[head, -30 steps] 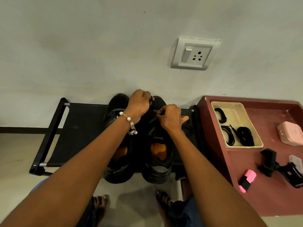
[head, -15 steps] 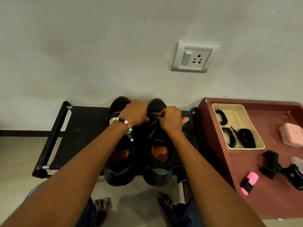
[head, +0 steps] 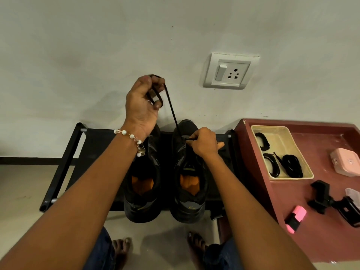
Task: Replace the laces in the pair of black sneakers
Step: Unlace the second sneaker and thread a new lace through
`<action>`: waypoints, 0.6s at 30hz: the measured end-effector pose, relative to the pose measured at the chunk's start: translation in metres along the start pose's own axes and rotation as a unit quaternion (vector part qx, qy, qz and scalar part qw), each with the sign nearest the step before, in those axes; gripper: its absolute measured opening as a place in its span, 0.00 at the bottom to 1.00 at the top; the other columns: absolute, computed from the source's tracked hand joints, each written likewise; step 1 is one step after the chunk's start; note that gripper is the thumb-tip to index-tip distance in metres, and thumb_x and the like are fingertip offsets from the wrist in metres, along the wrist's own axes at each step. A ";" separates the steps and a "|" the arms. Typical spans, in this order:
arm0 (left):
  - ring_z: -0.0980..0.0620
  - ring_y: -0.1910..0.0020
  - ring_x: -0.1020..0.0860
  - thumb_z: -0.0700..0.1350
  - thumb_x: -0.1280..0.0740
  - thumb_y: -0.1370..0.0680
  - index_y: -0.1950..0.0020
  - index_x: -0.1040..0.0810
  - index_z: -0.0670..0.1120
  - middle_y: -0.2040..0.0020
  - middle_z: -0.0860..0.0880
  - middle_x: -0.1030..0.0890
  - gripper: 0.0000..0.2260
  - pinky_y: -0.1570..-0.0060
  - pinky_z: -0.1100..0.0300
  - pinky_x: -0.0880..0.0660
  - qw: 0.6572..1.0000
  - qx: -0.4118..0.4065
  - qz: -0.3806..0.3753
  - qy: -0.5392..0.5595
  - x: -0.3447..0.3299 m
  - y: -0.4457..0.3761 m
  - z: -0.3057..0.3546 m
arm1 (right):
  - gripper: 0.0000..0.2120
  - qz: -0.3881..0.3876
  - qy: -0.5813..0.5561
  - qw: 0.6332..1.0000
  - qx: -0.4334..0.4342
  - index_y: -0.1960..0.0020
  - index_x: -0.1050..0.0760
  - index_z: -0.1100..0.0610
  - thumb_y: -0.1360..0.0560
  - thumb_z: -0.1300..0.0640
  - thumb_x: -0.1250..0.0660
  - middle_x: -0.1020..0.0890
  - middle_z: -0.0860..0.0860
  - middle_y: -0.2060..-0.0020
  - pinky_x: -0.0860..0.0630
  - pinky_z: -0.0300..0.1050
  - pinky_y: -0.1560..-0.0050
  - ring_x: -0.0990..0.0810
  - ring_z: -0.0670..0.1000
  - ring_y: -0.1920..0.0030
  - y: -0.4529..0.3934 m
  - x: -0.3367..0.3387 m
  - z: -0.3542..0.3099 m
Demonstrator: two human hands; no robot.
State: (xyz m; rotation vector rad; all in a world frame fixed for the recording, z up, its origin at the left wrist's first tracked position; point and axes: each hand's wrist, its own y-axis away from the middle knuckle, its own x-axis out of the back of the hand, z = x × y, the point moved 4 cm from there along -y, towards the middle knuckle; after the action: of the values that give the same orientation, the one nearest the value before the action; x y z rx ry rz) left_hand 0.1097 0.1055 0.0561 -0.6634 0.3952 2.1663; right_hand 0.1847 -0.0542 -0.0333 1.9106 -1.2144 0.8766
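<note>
Head view: the left hand (head: 145, 96), raised at about 11 o'clock from the shoes, has its fingers curled round a gathered loop of black lace (head: 171, 112), which runs taut down to the right shoe (head: 190, 172). The right hand (head: 204, 143) pinches the lace's lower stretch at that shoe's front eyelets, fingers closed on it. The left shoe (head: 144, 184) sits just beside, at 9 o'clock from its mate, and shows no lace that I can make out. Both stand on a black rack (head: 64, 162) against the wall.

By my reading, the step in hand is drawing a lace through the right shoe's lowest eyelets; whether it goes out or in I cannot tell. The next move calls for a steady pull by the raised hand while the lower hand keeps the shoe from lifting.

At 3 o'clock, a cream tray (head: 303, 172) on the red table (head: 321, 240) holds several coiled black laces (head: 292, 166). Near it lie a pink box (head: 345, 164), a black clamp (head: 323, 199) and a pink highlighter (head: 296, 219).
</note>
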 end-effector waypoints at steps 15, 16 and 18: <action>0.48 0.50 0.21 0.47 0.31 0.23 0.44 0.17 0.49 0.50 0.47 0.17 0.09 0.47 0.55 0.28 0.748 -0.070 -0.212 -0.625 -0.026 0.025 -0.062 | 0.19 -0.124 -0.354 0.926 0.051 0.55 0.21 0.71 0.24 0.52 0.30 0.22 0.51 0.74 0.24 0.38 0.66 0.26 0.49 0.73 0.013 0.076 -0.011; 0.50 0.54 0.20 0.47 0.30 0.24 0.48 0.16 0.47 0.55 0.47 0.16 0.07 0.50 0.58 0.26 0.780 -0.048 -0.195 -0.593 -0.025 0.026 -0.062 | 0.19 -0.128 -0.355 0.924 0.059 0.55 0.21 0.71 0.24 0.52 0.30 0.23 0.51 0.75 0.25 0.38 0.66 0.27 0.48 0.74 0.014 0.079 -0.011; 0.53 0.57 0.19 0.47 0.29 0.24 0.52 0.15 0.46 0.59 0.49 0.16 0.06 0.53 0.62 0.26 0.805 -0.029 -0.127 -0.579 -0.019 0.023 -0.058 | 0.17 -0.128 -0.362 0.921 0.061 0.56 0.20 0.70 0.25 0.53 0.29 0.25 0.52 0.74 0.25 0.42 0.64 0.30 0.48 0.75 0.012 0.085 -0.007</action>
State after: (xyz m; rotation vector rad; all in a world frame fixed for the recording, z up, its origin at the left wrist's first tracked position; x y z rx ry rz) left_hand 0.1207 0.0519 0.0211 0.6089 -0.4035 1.9108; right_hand 0.2002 -0.0912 0.0428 2.5362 -1.2733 0.0804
